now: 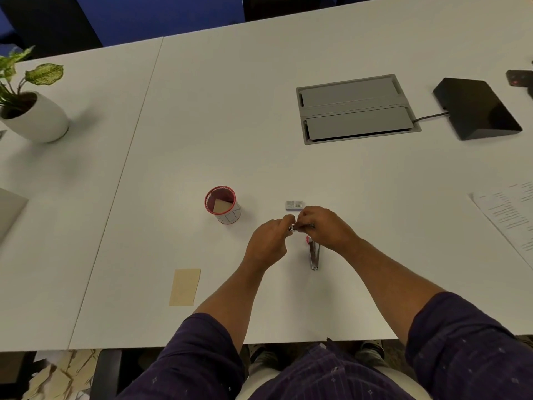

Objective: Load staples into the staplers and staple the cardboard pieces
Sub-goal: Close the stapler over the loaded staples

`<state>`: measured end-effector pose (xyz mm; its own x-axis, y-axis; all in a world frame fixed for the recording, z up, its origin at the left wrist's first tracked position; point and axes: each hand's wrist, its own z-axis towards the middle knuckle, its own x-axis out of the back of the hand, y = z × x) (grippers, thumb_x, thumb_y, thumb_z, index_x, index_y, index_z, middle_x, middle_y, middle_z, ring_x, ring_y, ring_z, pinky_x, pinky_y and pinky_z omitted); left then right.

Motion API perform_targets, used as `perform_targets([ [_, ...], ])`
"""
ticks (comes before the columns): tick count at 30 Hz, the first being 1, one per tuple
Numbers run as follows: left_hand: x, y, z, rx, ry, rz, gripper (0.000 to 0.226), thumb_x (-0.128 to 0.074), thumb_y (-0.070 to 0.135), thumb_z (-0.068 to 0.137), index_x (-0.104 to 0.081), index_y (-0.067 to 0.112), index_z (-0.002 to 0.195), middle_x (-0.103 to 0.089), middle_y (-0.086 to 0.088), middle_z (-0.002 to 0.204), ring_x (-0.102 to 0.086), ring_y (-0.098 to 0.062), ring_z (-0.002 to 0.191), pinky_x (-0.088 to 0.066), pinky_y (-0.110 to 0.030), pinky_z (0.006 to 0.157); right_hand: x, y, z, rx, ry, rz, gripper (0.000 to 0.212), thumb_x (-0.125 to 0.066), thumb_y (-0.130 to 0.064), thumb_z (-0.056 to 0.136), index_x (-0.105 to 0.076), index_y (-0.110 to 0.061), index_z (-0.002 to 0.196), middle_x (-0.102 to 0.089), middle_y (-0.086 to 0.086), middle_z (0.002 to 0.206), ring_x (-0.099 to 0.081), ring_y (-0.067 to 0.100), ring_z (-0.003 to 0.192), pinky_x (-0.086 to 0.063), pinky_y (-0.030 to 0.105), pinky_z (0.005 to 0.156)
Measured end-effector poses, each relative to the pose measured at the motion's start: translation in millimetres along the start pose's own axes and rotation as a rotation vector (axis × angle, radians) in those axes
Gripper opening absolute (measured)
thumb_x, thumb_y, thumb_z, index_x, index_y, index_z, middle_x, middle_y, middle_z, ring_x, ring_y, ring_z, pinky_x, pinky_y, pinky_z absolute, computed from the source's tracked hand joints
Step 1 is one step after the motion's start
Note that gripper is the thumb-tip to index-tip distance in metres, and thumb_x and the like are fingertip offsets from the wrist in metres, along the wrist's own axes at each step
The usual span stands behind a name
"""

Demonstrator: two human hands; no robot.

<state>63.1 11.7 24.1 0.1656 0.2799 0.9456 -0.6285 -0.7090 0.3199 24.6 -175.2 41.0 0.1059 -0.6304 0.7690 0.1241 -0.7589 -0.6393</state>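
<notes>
My left hand [269,241] and my right hand [323,226] meet above the white table, and together they pinch a small metal strip of staples [297,227] between their fingertips. Under my right hand lies an opened stapler [314,255], its metal channel pointing toward me and a bit of its pink body showing. A small staple box [294,204] sits just beyond my hands. A tan cardboard piece [185,287] lies flat at the front left. A red-rimmed cup [222,204] with another cardboard piece inside stands to the left.
A potted plant [31,108] stands at the far left. A grey cable hatch [356,109] is set in the table at the back right, with a black device [476,108] beside it. Printed papers [510,215] lie at the right edge. Cardboard scraps litter the floor.
</notes>
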Motion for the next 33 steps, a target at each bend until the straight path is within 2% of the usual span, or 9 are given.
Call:
perform_targets([
  [4,-0.1,-1.0,-1.2,0.018,0.014,0.005,0.039,-0.074,0.006,0.083,-0.051,0.018,0.112,-0.071,-0.005,0.088,-0.060,-0.023,0.065,-0.036,-0.024,0.053,1.8,-1.2,-1.9,0.061,0.035,-0.096,0.013,-0.076,-0.011,0.087,-0.082,-0.011,0.099,-0.069,0.005,0.096,-0.065,0.027,0.092,-0.056,0.042,0.073],
  [7,-1.1,-1.3,-3.3,0.037,0.007,-0.008,0.038,-0.075,0.007,0.084,-0.052,0.018,0.113,-0.072,-0.006,0.091,-0.061,-0.022,0.067,-0.040,-0.023,0.055,2.9,-1.1,-3.2,0.053,0.043,-0.135,0.016,-0.079,-0.018,0.086,-0.082,-0.020,0.101,-0.067,0.002,0.102,-0.064,0.025,0.095,-0.054,0.038,0.075],
  [15,4.4,-6.3,-3.1,0.090,0.042,0.017,0.032,-0.071,0.013,0.088,-0.049,0.023,0.110,-0.067,-0.002,0.080,-0.051,-0.021,0.060,-0.044,-0.031,0.048,3.6,15.6,-12.4,-0.121,0.061,-0.219,0.023,-0.079,-0.033,0.084,-0.077,-0.028,0.106,-0.058,-0.005,0.114,-0.061,0.019,0.090,-0.040,0.026,0.070],
  [19,5.0,-6.0,-2.9,0.082,0.047,0.016,0.031,-0.069,0.013,0.088,-0.049,0.023,0.109,-0.066,-0.001,0.079,-0.051,-0.022,0.061,-0.032,-0.027,0.049,1.8,26.0,-18.2,-0.264,0.142,-0.220,0.019,-0.076,-0.040,0.085,-0.074,-0.027,0.099,-0.058,-0.007,0.110,-0.061,0.017,0.081,-0.038,0.025,0.066],
  [22,5.1,-4.1,-2.5,0.088,0.079,0.005,0.033,-0.070,0.011,0.087,-0.047,0.023,0.106,-0.063,-0.002,0.073,-0.044,-0.020,0.057,-0.026,-0.027,0.048,-1.6,31.7,-17.8,-0.459,0.193,-0.115,0.032,-0.077,-0.051,0.081,-0.069,-0.028,0.102,-0.056,-0.011,0.108,-0.059,0.012,0.079,-0.042,0.027,0.067],
  [25,4.7,-2.6,-0.8,0.082,0.072,0.009,0.031,-0.068,0.012,0.089,-0.046,0.024,0.107,-0.064,-0.001,0.075,-0.048,-0.021,0.059,-0.031,-0.028,0.047,-2.3,33.8,-18.1,-0.533,0.174,0.164,0.044,-0.079,-0.054,0.079,-0.063,-0.029,0.112,-0.065,-0.013,0.101,-0.066,0.010,0.082,-0.050,0.029,0.071],
  [27,5.4,-0.5,-0.2,0.072,0.060,-0.003,0.033,-0.069,0.013,0.089,-0.047,0.024,0.111,-0.066,-0.002,0.079,-0.052,-0.022,0.061,-0.040,-0.031,0.046,-3.1,33.2,-17.8,-0.550,0.159,0.401,0.043,-0.077,-0.052,0.082,-0.062,-0.030,0.115,-0.072,-0.008,0.094,-0.072,0.011,0.075,-0.053,0.028,0.072],
  [30,6.1,3.1,-0.1,0.067,0.061,-0.038,0.040,-0.072,0.013,0.087,-0.049,0.021,0.118,-0.070,-0.004,0.084,-0.058,-0.025,0.064,-0.049,-0.034,0.048,-6.1,33.6,-16.6,-0.564,0.164,0.562,0.032,-0.075,-0.040,0.089,-0.065,-0.025,0.115,-0.075,-0.001,0.092,-0.075,0.012,0.069,-0.053,0.027,0.068],
  [33,6.4,2.8,0.0,0.061,0.071,-0.007,0.032,-0.072,0.015,0.087,-0.051,0.021,0.110,-0.068,-0.003,0.077,-0.047,-0.019,0.057,-0.029,-0.023,0.044,-8.1,36.0,-16.8,-0.574,0.194,0.601,0.020,-0.073,-0.021,0.091,-0.071,-0.016,0.111,-0.075,0.005,0.088,-0.075,0.015,0.068,-0.059,0.031,0.068],
])
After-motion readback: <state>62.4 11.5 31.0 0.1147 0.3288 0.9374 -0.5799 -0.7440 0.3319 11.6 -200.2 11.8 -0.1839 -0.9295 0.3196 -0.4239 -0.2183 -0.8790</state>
